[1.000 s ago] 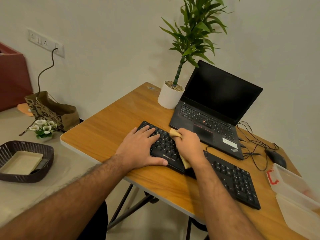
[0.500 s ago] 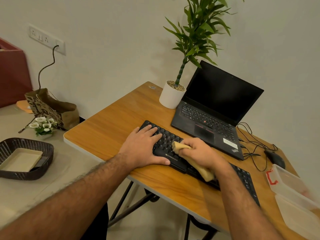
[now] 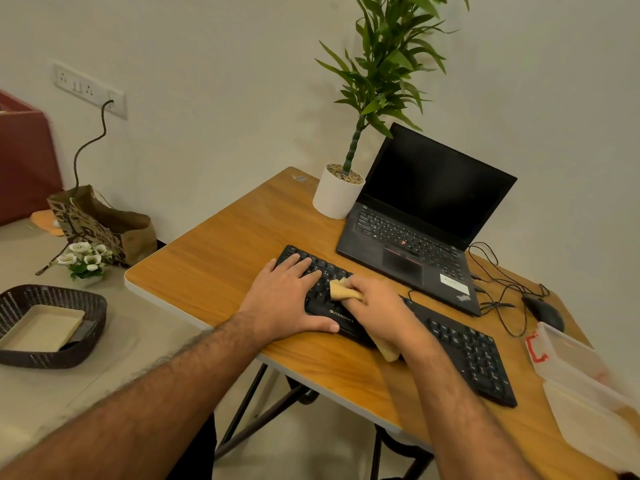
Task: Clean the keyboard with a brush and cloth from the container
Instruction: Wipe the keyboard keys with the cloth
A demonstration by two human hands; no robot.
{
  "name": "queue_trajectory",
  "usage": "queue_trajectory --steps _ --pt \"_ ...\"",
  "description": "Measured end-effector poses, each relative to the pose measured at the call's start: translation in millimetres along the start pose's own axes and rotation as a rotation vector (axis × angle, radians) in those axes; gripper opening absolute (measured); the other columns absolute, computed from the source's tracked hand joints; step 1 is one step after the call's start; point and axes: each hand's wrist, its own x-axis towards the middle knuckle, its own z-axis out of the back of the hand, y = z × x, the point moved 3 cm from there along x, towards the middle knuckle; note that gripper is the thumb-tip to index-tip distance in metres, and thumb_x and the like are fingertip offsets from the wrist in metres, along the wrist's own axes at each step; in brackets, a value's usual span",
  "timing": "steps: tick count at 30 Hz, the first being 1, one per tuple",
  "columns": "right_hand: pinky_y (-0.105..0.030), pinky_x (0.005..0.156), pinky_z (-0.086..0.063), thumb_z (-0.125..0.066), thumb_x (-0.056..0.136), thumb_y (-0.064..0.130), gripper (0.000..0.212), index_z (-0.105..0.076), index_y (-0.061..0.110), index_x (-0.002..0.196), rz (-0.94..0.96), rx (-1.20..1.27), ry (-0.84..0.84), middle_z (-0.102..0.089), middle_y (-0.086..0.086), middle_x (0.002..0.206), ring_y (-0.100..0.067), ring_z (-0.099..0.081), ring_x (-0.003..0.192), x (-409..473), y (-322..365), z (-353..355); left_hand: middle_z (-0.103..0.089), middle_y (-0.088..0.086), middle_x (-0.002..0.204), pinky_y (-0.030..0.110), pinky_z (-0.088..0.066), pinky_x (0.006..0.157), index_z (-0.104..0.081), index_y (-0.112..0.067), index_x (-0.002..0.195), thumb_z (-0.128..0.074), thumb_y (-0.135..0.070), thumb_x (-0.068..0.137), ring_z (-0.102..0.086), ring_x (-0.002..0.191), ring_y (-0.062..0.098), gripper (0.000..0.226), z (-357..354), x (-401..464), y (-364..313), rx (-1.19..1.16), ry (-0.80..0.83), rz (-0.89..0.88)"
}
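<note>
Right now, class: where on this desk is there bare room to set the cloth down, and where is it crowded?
Bare wood lies left of the keyboard, from the left hand out to the desk edge, and back toward the plant pot. The right side is crowded: laptop, mouse with cables, and container.

The keyboard (image 3: pixel 408 327) lies mid-frame on the table (image 3: pixel 225 265), the laptop (image 3: pixel 415 220) behind it. The container (image 3: pixel 585 386) sits lower right.
</note>
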Motion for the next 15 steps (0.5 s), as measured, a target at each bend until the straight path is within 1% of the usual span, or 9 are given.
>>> queue_trajectory --steps 3,7,12,15 --pt "-0.034 0.075 -0.051 -0.058 0.092 0.019 0.017 -0.066 0.029 0.103 0.002 0.009 0.082 -0.065 0.01 0.096 -0.009 -0.06 0.084 -9.7 -5.3 4.8 -0.013 -0.001 0.167 0.046 -0.009 0.124 -0.022 -0.028 0.158 -0.034 -0.098 0.066 -0.005 0.154 0.018 0.117 -0.9 -0.7 -2.2 -0.003 -0.004 0.001" --pt "-0.037 0.075 -0.052 -0.06 0.089 0.017 0.021 -0.066 0.034 0.1 0.005 0.011 0.123 -0.066 0.01 0.096 -0.009 -0.06 0.084 -14.7 -6.3 6.6 -0.013 -0.002 0.167 0.046 -0.008 0.124 -0.022 -0.028 0.158 -0.034 -0.099 0.065 -0.005 0.154 0.017 0.117 -2.4 -2.3 -7.6 -0.01 -0.013 0.013" --pt "-0.032 0.075 -0.05 -0.058 0.091 0.016 0.023 -0.067 0.032 0.105 0.023 0.064 0.065 -0.065 0.014 0.099 -0.006 -0.059 0.084 -28.3 -6.4 4.4 -0.013 -0.003 0.167 0.046 -0.008 0.125 -0.022 -0.029 0.158 -0.035 -0.099 0.064 -0.005 0.154 0.016 0.117 -0.8 -3.5 -8.5 -0.016 -0.007 0.024" --pt "-0.029 0.074 -0.049 -0.058 0.092 0.017 0.024 -0.066 0.033 0.108 0.038 0.044 0.035 -0.066 0.014 0.097 -0.004 -0.058 0.083 -40.5 -7.8 -0.3 -0.014 -0.002 0.167 0.046 -0.008 0.125 -0.023 -0.028 0.157 -0.037 -0.098 0.065 -0.006 0.153 0.016 0.116 0.2 -3.0 -8.5 -0.021 -0.012 0.02"
